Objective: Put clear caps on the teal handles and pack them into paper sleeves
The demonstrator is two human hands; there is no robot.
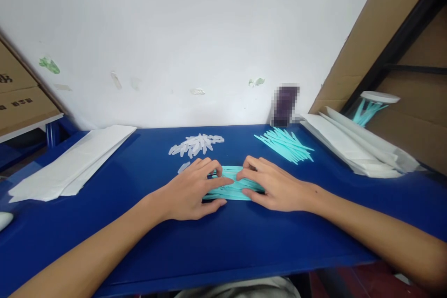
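Note:
Thin turquoise plastic sticks lie side by side in a flat heap near the middle of the blue table. My left hand cups the left end of this heap, its fingers bent and its thumb along the near edge. On the right end, my right hand curls its fingers over the sticks in the same way. The stick ends under both palms are hidden. Beyond my right hand lies a second loose pile of turquoise sticks. Past my left hand is a pile of small whitish translucent pieces, with one piece apart from it.
White flat paper or bags lie at the left, and more white sleeves at the right. Behind those stands a lidded clear jar with turquoise sticks. A pixelated dark object leans on the wall. Cardboard boxes flank the table.

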